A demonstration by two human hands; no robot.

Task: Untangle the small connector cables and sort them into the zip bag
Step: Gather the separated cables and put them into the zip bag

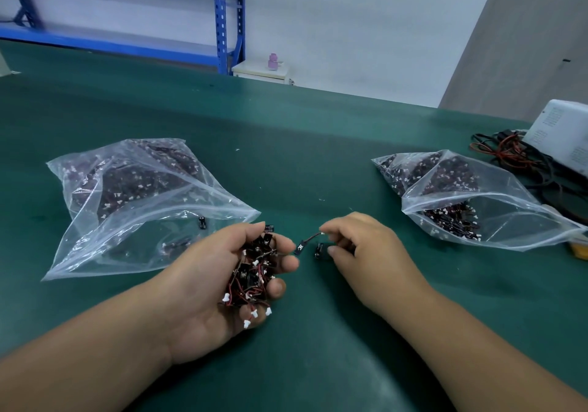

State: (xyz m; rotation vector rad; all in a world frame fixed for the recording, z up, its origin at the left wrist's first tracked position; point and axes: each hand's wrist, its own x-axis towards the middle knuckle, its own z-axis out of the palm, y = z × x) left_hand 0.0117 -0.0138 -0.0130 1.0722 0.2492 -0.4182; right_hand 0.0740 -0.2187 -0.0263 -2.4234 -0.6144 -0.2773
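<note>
My left hand point(206, 287) lies palm up over the green mat, its fingers curled round a tangled bunch of small connector cables point(251, 279) with black bodies, red wires and white plugs. Just to its right, my right hand point(359, 252) pinches the white end of a single cable point(310, 240) that hangs clear of the bunch; a second black connector point(318, 250) shows under its fingers. A clear zip bag point(127, 208) holding many cables lies at the left, mouth toward me. A second open zip bag point(477, 201) with cables lies at the right.
The green mat point(286, 157) covers the whole table. At the far right stand a white box point(563, 131) and a heap of black and red leads point(521, 160). Blue shelving point(222, 20) and a small white cabinet point(261, 71) stand beyond the table's far edge.
</note>
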